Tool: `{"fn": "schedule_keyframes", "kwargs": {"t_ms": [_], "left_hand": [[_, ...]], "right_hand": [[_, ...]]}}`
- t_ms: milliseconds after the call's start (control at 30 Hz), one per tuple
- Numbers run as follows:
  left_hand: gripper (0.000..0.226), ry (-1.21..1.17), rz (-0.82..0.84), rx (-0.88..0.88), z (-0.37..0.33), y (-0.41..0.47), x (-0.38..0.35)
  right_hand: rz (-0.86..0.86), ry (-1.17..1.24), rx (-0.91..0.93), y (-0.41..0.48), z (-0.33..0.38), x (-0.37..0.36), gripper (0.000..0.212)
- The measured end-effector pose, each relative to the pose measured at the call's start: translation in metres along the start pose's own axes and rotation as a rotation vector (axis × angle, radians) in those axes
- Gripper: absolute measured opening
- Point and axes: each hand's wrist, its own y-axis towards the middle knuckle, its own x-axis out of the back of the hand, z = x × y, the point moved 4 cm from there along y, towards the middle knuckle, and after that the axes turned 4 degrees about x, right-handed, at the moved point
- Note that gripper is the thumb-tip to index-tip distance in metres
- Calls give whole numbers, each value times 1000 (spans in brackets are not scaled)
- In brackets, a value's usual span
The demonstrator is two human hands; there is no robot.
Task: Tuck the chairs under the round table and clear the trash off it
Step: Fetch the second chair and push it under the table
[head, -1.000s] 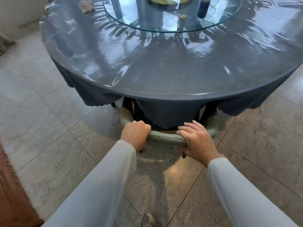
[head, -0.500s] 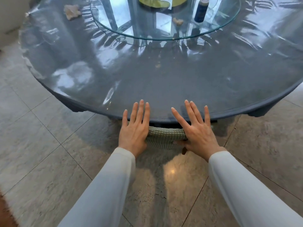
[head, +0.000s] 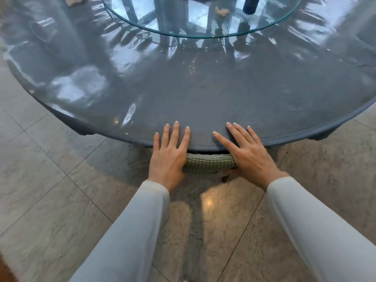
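Observation:
The round table [head: 203, 94] fills the upper view, covered in grey cloth under clear plastic. A woven green chair back [head: 209, 162] pokes out just under its near edge; the seat is hidden beneath the table. My left hand [head: 168, 155] and my right hand [head: 246, 157] lie flat with fingers spread, palms on the chair back, fingertips over the table rim. A crumpled tissue [head: 221, 11] lies on the glass turntable [head: 199, 27]. Another crumpled tissue [head: 74, 0] lies on the table at the far left.
A dark blue can [head: 250, 6] stands on the turntable at the top right. Marble floor tiles [head: 61, 190] surround the table. A strip of brown wood [head: 6, 271] shows at the bottom left corner.
Both hands let go of their grip on the chair back and now rest flat on it. The chair has slid further under the table, and I have come closer.

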Motion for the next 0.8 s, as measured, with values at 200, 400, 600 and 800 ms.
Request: {"fn": "schedule_keyframes", "kwargs": {"t_ms": [200,400,600,800], "left_hand": [[115,-34,-44,71,-6,-8,5],[118,20,23,118,-26,-39,19],[97,140,1,-25,-77,-104,53],[95,101,-104,-77,-168,-190,131]], "right_hand": [[25,-17,-169,-5,7,2,119],[105,179,-434,-28,26,12,121],[125,46,-389,-127,20,61,103],[6,-69,-470,-262,-3,163,89]]}}
